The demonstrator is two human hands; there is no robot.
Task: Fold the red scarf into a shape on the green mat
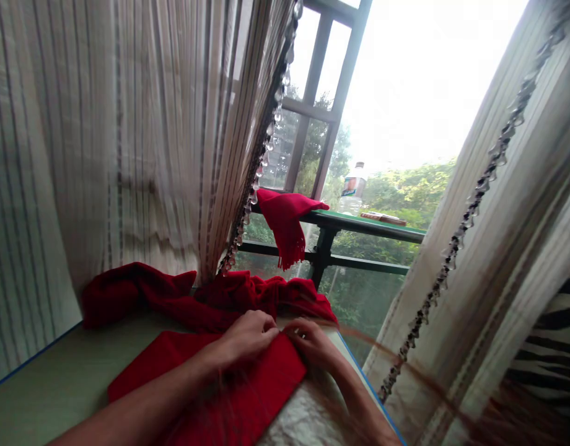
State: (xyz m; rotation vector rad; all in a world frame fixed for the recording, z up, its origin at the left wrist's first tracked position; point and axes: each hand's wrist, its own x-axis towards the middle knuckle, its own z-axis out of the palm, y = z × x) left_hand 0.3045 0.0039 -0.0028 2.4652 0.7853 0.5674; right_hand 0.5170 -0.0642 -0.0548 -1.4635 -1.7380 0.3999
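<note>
A flat, folded red cloth (271,384) lies on the pale table (52,378), reaching from the middle down to the bottom of the view. At its far corner, my left hand (252,332) bends its fingers onto the edge and pinches it. Close beside it, my right hand (309,342) has its curled fingertips on the same corner. The two hands almost meet there. Behind them, a crumpled heap of red fabric (261,294) stretches along the far side of the table. My left forearm covers part of the folded cloth.
A fringed red scarf (287,223) hangs over the dark window rail (378,226). On the rail stand a plastic bottle (354,186) and a small flat object (382,218). Striped curtains with beaded trim (276,118) hang on both sides. Shiny clear plastic (303,415) lies right of the cloth.
</note>
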